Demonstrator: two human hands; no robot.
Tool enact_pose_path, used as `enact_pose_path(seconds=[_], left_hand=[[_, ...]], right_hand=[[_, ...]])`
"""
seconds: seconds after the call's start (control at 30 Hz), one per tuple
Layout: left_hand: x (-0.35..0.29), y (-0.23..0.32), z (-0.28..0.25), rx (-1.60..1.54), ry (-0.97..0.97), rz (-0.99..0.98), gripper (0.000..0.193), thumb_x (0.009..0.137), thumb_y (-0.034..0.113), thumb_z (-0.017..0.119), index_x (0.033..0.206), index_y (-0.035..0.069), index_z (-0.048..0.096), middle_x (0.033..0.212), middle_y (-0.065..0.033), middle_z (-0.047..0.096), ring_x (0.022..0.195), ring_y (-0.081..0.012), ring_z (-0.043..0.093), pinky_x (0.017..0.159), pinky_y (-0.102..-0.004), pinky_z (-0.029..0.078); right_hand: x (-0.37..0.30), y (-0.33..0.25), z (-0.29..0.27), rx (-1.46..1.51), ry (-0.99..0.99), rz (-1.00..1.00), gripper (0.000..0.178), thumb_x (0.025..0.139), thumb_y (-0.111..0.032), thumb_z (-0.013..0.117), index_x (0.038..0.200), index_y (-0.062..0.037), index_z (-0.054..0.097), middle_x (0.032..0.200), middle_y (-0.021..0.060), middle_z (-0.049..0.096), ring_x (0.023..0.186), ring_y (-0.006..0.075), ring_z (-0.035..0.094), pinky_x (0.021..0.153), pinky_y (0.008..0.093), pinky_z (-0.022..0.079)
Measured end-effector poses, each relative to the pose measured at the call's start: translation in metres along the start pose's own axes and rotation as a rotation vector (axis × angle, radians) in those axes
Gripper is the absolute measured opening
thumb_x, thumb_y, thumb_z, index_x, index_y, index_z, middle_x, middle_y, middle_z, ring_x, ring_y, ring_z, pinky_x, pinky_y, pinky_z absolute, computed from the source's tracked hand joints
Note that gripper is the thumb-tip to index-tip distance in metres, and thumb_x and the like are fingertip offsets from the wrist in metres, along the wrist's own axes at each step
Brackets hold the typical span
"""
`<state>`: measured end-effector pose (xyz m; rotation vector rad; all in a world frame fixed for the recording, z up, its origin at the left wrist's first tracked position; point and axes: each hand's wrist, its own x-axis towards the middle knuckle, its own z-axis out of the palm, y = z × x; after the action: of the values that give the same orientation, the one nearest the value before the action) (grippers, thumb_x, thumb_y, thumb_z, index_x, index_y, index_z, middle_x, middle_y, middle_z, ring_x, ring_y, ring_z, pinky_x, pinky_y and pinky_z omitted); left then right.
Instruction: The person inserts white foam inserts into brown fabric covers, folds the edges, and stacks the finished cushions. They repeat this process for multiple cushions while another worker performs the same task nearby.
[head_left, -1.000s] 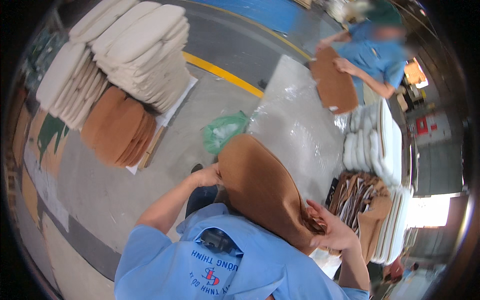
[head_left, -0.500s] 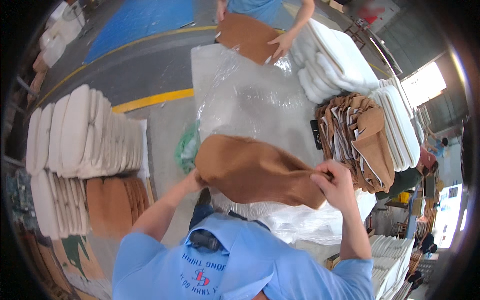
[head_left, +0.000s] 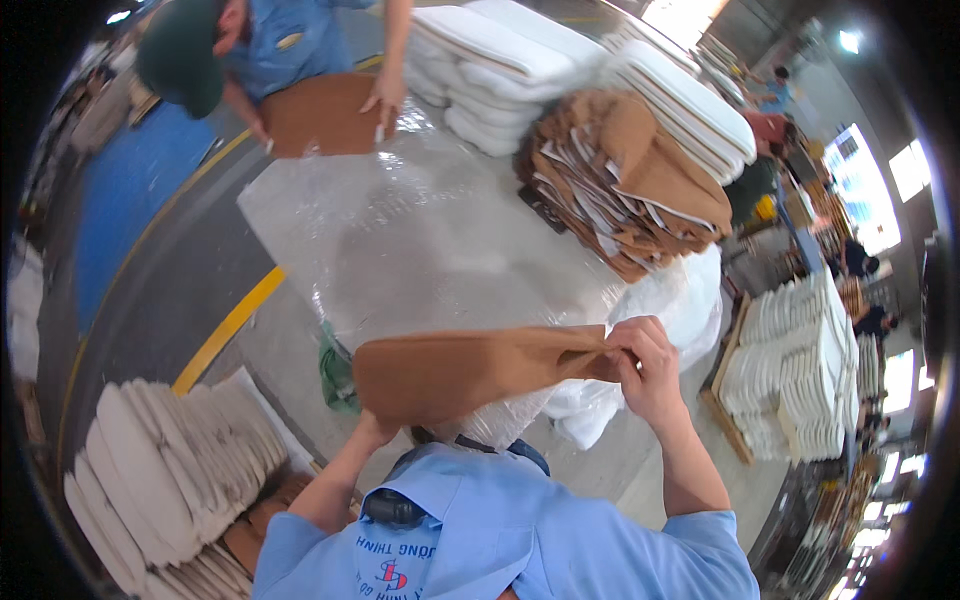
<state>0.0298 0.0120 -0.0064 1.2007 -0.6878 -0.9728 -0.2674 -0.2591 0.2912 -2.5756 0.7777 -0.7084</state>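
A brown fabric-covered cushion (head_left: 460, 370) stretches between my two hands in front of my chest, above the near edge of the plastic-covered table (head_left: 430, 240). My left hand (head_left: 378, 428) grips its rounded left end from below, with the fingers mostly hidden behind the cloth. At the other end, my right hand (head_left: 645, 360) pinches the gathered edge of the cover between thumb and fingers. Across the table, another person's hands (head_left: 385, 100) hold a second brown cushion (head_left: 325, 115) flat at the table's far left corner.
Crumpled brown covers (head_left: 630, 170) are heaped on the table's right side. White cushion pads (head_left: 500, 45) are stacked behind them. More cream pads (head_left: 170, 470) stand at lower left, and a pallet of pads (head_left: 790, 370) is at right. A green bag (head_left: 337, 370) hangs by the table's left edge.
The view has turned to the right. The cushion in my hands has tipped and now shows a narrower side. Both hands keep their hold on it.
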Motion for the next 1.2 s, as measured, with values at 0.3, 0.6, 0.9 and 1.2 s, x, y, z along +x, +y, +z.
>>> enact_pose_path(seconds=[0.3,0.6,0.9,1.2], left_hand=[[-0.025,0.01,-0.034,0.185,-0.043,-0.25,0.035,0.102,0.023,0.061,0.134,0.011,0.068,0.133,-0.0133,0.07,0.127,-0.0269,0.063,0.108,-0.0418,0.049],[0.095,0.163,-0.062,1.62,-0.782,-0.779,0.038,0.103,0.015,0.056,0.138,0.012,0.068,0.138,-0.0173,0.068,0.133,-0.0287,0.061,0.113,-0.0406,0.047],[0.155,0.207,0.239,1.08,-1.351,0.652,0.052,0.091,0.001,0.058,0.139,0.018,0.067,0.166,-0.0124,0.038,0.156,-0.0424,0.028,0.127,-0.0547,0.026],[0.159,0.206,0.308,1.08,-1.735,0.845,0.016,0.085,0.005,0.068,0.101,0.003,0.071,0.148,-0.0139,0.053,0.15,-0.0445,0.035,0.126,-0.0625,0.025]], right_hand=[[-0.096,-0.039,0.039,0.055,0.104,0.0,0.031,0.07,0.008,0.071,0.095,-0.0106,0.072,0.11,0.0074,0.067,0.102,0.0308,0.064,0.087,0.0411,0.054],[-0.134,-0.054,0.045,-0.059,0.359,0.076,0.034,0.068,0.006,0.072,0.095,-0.015,0.077,0.122,0.0085,0.066,0.11,0.035,0.059,0.087,0.0403,0.055],[-0.134,-0.07,0.063,-0.043,0.583,0.04,0.023,0.071,-0.002,0.079,0.091,-0.0142,0.081,0.123,0.0091,0.065,0.112,0.0303,0.059,0.083,0.0358,0.055],[-0.153,-0.082,0.059,-0.007,0.643,0.107,0.043,0.074,-0.006,0.079,0.116,-0.0149,0.074,0.13,0.0116,0.062,0.117,0.0325,0.06,0.092,0.0422,0.053]])
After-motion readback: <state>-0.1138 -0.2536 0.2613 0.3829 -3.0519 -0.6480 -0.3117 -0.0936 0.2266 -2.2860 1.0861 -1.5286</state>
